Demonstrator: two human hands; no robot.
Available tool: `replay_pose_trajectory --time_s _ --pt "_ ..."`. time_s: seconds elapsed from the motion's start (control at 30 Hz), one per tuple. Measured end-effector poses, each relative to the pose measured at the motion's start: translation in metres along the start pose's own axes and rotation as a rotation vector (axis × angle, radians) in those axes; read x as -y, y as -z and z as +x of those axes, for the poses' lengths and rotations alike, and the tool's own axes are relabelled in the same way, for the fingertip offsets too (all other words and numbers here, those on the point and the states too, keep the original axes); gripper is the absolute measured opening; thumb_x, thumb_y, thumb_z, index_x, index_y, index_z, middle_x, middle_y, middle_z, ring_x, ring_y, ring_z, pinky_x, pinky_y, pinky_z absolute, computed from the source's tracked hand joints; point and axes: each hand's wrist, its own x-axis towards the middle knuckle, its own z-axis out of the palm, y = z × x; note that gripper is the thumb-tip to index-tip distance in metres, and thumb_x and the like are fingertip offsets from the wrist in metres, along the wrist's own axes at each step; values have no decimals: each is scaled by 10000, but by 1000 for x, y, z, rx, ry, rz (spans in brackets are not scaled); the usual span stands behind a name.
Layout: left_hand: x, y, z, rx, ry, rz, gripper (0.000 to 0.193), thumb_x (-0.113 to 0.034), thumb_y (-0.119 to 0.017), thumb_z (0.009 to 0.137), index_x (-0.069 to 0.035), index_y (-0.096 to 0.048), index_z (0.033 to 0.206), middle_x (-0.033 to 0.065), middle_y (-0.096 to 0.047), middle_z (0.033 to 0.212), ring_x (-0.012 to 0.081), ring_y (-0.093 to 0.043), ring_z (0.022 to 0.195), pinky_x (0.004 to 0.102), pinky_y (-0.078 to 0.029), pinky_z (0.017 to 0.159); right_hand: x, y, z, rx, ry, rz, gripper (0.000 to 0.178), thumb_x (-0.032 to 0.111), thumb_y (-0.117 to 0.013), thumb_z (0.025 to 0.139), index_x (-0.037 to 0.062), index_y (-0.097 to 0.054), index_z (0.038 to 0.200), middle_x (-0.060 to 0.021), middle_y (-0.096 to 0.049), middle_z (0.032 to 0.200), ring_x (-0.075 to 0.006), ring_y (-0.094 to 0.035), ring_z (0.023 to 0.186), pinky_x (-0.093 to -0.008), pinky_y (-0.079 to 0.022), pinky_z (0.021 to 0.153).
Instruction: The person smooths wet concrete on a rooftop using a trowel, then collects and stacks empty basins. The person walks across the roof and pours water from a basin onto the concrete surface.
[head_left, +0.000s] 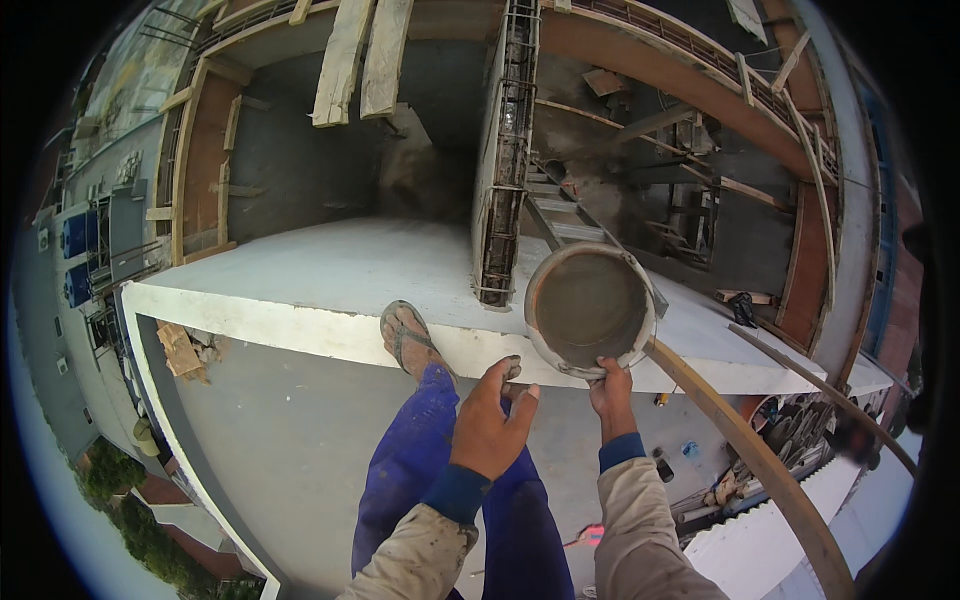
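Note:
My right hand (612, 390) grips the near rim of a round bucket (534, 308), its fingers closed over the edge. Grey, wet-looking mortar (588, 305) shows inside, with a reddish-brown stain along the inner wall. The bucket is at the top of a white-painted wall (320, 328), close to a ladder. To the left of the bucket, my left hand (492, 425) is held in the air above my legs. Its thumb stands apart from the bent fingers, and nothing shows in it. Both forearms wear dusty beige sleeves with blue cuffs.
My sandalled foot (408, 340) stands on the narrow wall top. Beyond it the level drops to a dark floor. An upright rebar column (503, 170) rises beside the metal ladder (562, 212). A timber beam (760, 455) slants at right; two planks (362, 60) jut from the far edge.

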Motion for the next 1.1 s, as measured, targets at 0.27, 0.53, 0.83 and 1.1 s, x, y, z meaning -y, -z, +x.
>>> replay_pose_trajectory --time_s 0.27,0.53,0.83,1.1 --pt "16 5 -12 -92 -66 -111 517 -285 -648 962 15 -519 1363 208 -646 1262 305 -636 1159 387 -487 1002 -8 15 -89 77 -69 66 457 -40 -610 831 65 -486 1259 -103 -605 1090 -263 -649 959 -429 -559 798" --pt "16 63 -82 -292 -17 -444 500 -183 -583 1006 39 -437 1430 161 -582 1347 225 -538 1258 346 -421 1069 10 -59 -74 -50 -88 -2 524 -52 -603 810 37 -459 1306 -167 -587 1196 -361 -632 1068 -521 -557 875" --pt "227 176 -287 -718 257 55 469 -212 -578 1008 -65 -466 1439 132 -614 1252 212 -582 1102 375 -493 924 43 -178 10 37 -74 203 501 -62 -624 807 68 -472 1266 -149 -596 1219 -344 -641 1065 -509 -560 880" --pt "346 112 -471 -593 1011 137 507 -240 -611 976 -58 -471 1428 144 -625 1154 235 -592 1013 402 -497 866 61 -121 -95 202 -80 263 276 -56 -606 866 16 -493 1108 -109 -580 1072 -257 -637 965 -420 -559 832"
